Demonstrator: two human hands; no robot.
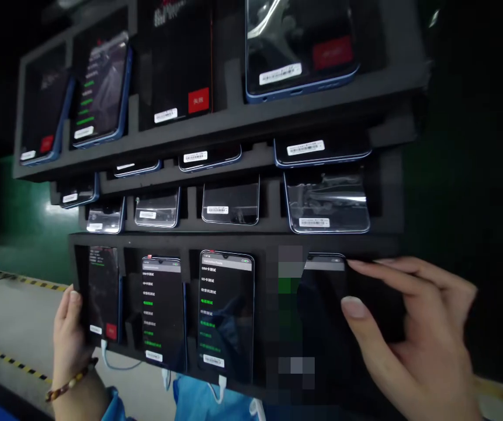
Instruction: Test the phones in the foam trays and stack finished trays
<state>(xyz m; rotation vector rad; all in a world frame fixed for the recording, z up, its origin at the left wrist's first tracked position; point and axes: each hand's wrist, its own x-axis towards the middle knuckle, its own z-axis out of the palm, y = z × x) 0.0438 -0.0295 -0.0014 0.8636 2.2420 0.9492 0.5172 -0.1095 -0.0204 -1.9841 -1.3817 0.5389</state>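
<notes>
A black foam tray in front of me holds a row of smartphones. My left hand, wearing a beaded bracelet, is closed around the tray's left edge. My right hand hovers at the right end, thumb and index finger apart, their tips at the upper right edge of the rightmost smartphone; firm contact cannot be told. Part of that phone is blurred out by blocks. A middle smartphone and its neighbour show lists in white and green text. The leftmost smartphone shows a red box.
Behind rise more foam trays in tiers, holding several phones with white barcode labels. White charging cables hang from the front phones' lower ends. Yellow-black striped tape marks the floor at left. Blue clothing shows below the tray.
</notes>
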